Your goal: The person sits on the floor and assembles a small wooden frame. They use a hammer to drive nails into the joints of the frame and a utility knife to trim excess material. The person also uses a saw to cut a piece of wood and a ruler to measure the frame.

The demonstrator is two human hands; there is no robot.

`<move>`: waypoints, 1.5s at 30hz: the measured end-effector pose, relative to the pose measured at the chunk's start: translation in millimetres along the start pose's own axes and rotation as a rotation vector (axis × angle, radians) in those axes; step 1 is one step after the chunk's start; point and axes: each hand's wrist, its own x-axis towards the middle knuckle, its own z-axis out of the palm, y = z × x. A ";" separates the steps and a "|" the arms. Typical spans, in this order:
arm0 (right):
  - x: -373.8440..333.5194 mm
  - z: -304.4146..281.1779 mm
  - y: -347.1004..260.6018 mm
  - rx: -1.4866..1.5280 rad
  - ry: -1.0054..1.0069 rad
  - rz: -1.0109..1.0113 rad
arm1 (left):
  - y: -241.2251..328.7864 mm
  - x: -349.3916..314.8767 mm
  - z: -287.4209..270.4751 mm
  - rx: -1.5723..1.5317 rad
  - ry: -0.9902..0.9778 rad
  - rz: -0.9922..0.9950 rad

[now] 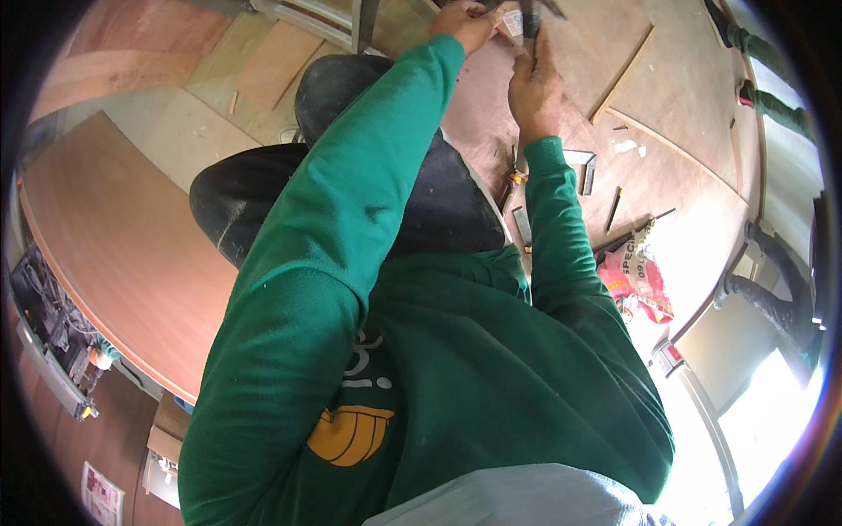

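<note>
At one o'clock your right grip point(536, 95) clamped the hammer point(531, 28); your left grip point(465, 28) at twelve, clamped? Couldn't tell. Hammering, seemingly; next blow likely wanted aim.

At one o'clock, the dark-handled tool point(531, 28) has a matt grip. The green sweatshirt point(491, 351) is soft-looking matt cloth; the dark trousers point(250, 180) at ten, scuffed cloth. I see smooth, faintly shiny wood on the panel point(123, 254) at nine, metal on the square point(589, 178) at two, and crinkled, plastic-looking sheeting on the bag point(645, 280) at three.
</note>
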 end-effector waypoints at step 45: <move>10.9 -14.3 -4.4 -0.275 0.010 -0.223 | -24.0 8.6 9.2 -0.105 0.009 0.043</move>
